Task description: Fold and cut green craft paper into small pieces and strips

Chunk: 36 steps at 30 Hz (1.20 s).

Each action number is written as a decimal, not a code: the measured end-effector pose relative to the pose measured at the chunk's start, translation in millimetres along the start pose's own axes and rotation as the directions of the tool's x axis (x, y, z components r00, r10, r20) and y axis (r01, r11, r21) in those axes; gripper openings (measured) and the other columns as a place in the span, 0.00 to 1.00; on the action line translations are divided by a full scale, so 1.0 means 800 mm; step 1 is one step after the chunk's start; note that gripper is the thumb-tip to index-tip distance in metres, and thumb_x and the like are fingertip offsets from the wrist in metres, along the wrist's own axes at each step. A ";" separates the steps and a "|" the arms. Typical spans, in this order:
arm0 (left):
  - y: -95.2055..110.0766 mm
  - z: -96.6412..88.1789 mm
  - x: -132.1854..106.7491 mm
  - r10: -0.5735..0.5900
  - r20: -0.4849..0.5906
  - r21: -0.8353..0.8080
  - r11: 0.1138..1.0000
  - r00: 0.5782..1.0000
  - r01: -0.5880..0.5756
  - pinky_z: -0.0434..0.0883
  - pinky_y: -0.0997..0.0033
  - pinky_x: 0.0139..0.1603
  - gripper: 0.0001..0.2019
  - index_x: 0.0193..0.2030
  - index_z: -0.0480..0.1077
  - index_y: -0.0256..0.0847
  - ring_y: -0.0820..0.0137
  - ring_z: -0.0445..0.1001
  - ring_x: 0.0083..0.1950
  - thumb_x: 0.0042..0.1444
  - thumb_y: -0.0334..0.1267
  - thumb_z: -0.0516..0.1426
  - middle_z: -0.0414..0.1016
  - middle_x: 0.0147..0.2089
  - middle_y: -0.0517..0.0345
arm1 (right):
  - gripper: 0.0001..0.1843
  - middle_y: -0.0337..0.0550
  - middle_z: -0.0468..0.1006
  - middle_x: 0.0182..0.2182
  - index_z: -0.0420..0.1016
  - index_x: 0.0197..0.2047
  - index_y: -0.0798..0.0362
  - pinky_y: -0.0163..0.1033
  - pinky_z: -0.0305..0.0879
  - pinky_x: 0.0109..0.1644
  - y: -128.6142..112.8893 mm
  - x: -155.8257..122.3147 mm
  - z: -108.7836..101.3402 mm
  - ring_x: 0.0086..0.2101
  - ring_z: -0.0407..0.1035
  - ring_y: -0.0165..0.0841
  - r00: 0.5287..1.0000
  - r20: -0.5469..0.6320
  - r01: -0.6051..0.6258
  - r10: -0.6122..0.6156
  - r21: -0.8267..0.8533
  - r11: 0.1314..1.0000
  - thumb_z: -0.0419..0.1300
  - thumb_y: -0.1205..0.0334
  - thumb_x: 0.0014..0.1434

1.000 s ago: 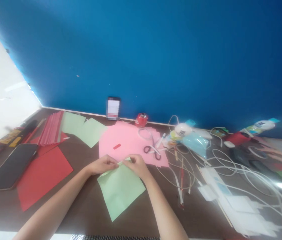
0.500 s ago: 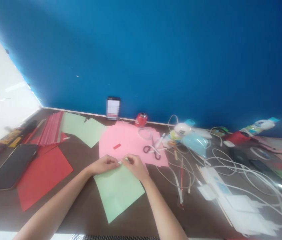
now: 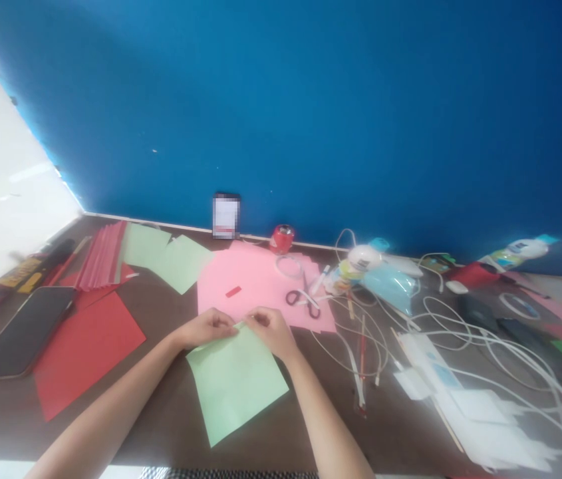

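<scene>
A light green sheet of paper (image 3: 238, 386) hangs slantwise between my hands, one corner pointing down towards me. My left hand (image 3: 209, 327) pinches its far edge, fingers curled. Close beside it, my right hand (image 3: 268, 327) pinches the same edge, and the fingertips of both hands nearly meet. Just beyond the hands lies pink paper (image 3: 255, 269), with a small red strip (image 3: 233, 291) on top. Scissors (image 3: 303, 303) with dark handles rest on the pink paper's right part. What the fingertips do at the edge is too blurred to make out.
On the left lie red paper (image 3: 94, 352), a dark phone-like slab (image 3: 24, 332), folded pink strips (image 3: 102, 256) and more green paper (image 3: 183, 261). A red can (image 3: 282, 238) stands near the blue wall. White cables, a power strip (image 3: 435, 379) and glue bottles (image 3: 364, 258) crowd the right.
The green paper's lower corner has swung slightly to the left. Both hands keep their pinch in nearly the same place.
</scene>
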State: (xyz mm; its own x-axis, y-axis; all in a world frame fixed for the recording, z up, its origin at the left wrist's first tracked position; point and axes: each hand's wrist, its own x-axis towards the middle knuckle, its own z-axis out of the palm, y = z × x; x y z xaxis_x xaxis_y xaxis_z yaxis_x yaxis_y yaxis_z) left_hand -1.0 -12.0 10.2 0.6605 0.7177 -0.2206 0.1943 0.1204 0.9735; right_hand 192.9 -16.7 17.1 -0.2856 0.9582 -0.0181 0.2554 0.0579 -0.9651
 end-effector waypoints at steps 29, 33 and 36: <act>0.002 0.003 0.002 -0.003 -0.024 -0.047 0.999 1.000 0.002 0.57 0.78 0.23 0.14 0.31 0.73 0.36 0.78 0.59 0.21 0.49 0.46 0.55 0.68 0.23 0.61 | 0.08 0.35 0.68 0.24 0.69 0.26 0.54 0.33 0.58 0.32 -0.012 -0.006 0.006 0.28 0.62 0.29 0.997 0.056 0.055 -0.049 -0.112 0.992 0.56 0.57 0.50; 0.002 0.002 0.003 0.044 -0.038 -0.015 0.999 0.998 -0.044 0.58 0.77 0.24 0.16 0.30 0.73 0.35 0.77 0.59 0.23 0.52 0.48 0.53 0.67 0.22 0.60 | 0.08 0.36 0.68 0.24 0.69 0.26 0.54 0.34 0.58 0.33 -0.012 -0.005 0.006 0.28 0.62 0.29 0.998 0.043 0.058 -0.054 -0.100 0.993 0.56 0.58 0.50; 0.002 0.002 0.003 0.053 -0.037 -0.011 0.998 0.998 -0.054 0.58 0.77 0.25 0.16 0.30 0.73 0.35 0.77 0.60 0.23 0.52 0.47 0.52 0.67 0.23 0.60 | 0.08 0.36 0.69 0.25 0.69 0.27 0.54 0.34 0.59 0.35 -0.011 -0.005 0.006 0.29 0.63 0.30 0.998 0.049 0.054 -0.050 -0.089 0.995 0.56 0.58 0.50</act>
State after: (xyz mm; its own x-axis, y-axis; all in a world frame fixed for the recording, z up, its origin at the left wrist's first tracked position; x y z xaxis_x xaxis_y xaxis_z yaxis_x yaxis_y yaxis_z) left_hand 2.1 -11.3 11.2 0.6427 0.7479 -0.1661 0.1503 0.0895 0.9846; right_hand 187.5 -22.4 24.4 -0.3428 0.9392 0.0169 0.3210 0.1340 -0.9376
